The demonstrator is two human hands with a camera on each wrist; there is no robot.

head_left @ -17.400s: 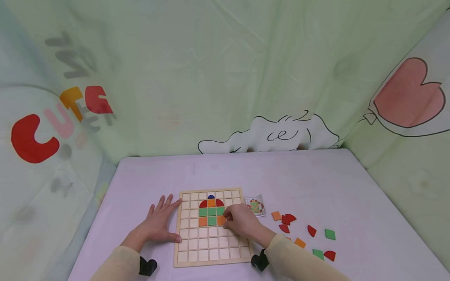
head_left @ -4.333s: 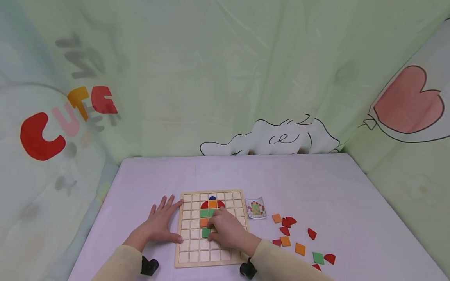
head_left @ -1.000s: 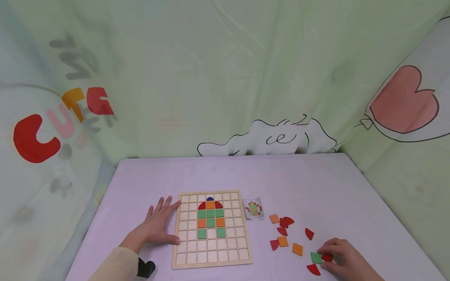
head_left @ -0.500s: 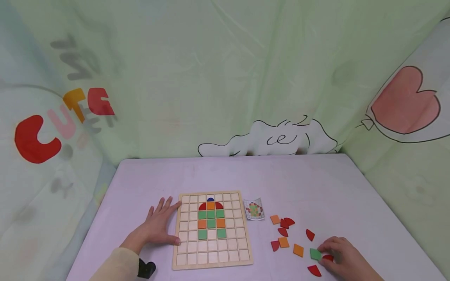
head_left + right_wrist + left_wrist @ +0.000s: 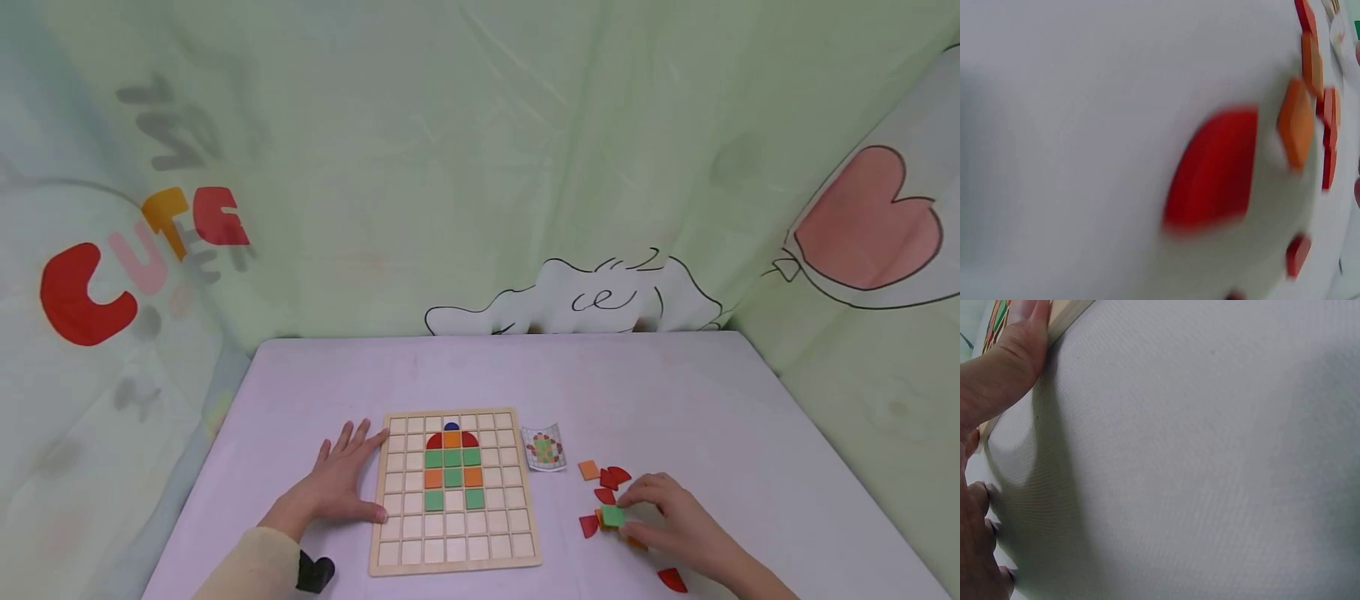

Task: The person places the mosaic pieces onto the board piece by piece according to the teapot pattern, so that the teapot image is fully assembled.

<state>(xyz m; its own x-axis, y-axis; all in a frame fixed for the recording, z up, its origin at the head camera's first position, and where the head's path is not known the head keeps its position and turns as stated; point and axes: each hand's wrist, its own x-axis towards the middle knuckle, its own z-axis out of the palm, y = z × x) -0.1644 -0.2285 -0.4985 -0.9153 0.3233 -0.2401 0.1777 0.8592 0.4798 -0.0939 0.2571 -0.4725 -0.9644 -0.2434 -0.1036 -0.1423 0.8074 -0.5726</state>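
Note:
A wooden grid board [image 5: 456, 563] lies on the table in the head view. Set in its cells are a blue semicircle [image 5: 451, 427], red quarter circles at either side of an orange square, and rows of green and orange squares. Two green squares form the lowest row, with a bare cell between them. My left hand [image 5: 341, 479] rests spread beside the board, thumb and a fingertip touching its left edge. My right hand [image 5: 678, 525] pinches a green square tile [image 5: 612, 517] between thumb and fingertips, above the loose pieces; the right wrist view barely catches fingertips at its edge.
A small printed pattern card [image 5: 543, 447] lies right of the board. Around my right hand are loose red quarter circles [image 5: 672, 580] and orange squares [image 5: 588, 470], some partly covered by the hand and green tile. Fabric walls [image 5: 375, 208] enclose the table's back and sides.
Two green squares have joined the board's lowest row since the oldest frame. In the last half second, my right hand has moved left carrying another green tile. My left hand has stayed put.

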